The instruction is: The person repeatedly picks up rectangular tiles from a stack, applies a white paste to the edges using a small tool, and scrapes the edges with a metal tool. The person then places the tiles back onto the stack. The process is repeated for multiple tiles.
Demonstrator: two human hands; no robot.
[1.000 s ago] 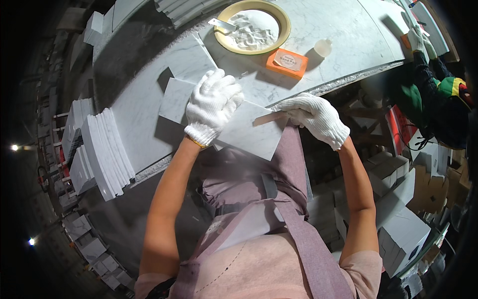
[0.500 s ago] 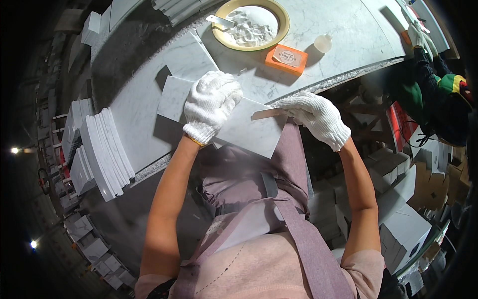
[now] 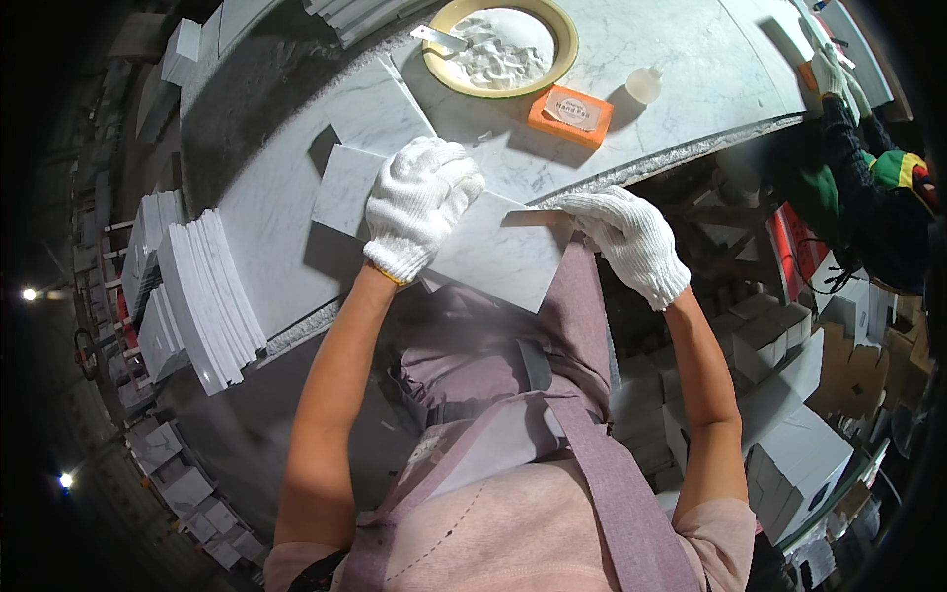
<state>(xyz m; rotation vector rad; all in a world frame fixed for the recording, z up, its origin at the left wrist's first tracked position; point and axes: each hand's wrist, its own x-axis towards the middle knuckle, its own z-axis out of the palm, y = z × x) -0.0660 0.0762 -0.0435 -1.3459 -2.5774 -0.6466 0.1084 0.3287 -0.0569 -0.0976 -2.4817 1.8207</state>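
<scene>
In a white knitted glove, my left hand [image 3: 422, 207] is closed over a grey-veined white marble tile [image 3: 508, 261]. The tile lies partly on the worktable and juts past its front edge, over my lap. My right hand [image 3: 629, 242], gloved too, pinches a thin, flat brownish strip [image 3: 536, 218]. The strip lies across the tile's right edge, its free end over the top face. Whether it touches the stone I cannot tell. Beyond my left hand, another marble piece [image 3: 380, 109] rests on the table.
A yellow-rimmed bowl [image 3: 570, 49] of white powder holds a scoop-like tool [image 3: 439, 38]. Near it are an orange box [image 3: 569, 116] and a small translucent bottle [image 3: 644, 85]. Stacked tiles [image 3: 212, 301] stand at left. A co-worker's gloved hand [image 3: 834, 74] is at far right.
My right wrist has dropped a little toward me, tilting the hand slightly; it still pinches the strip. My left hand and the tile stay nearly in place.
</scene>
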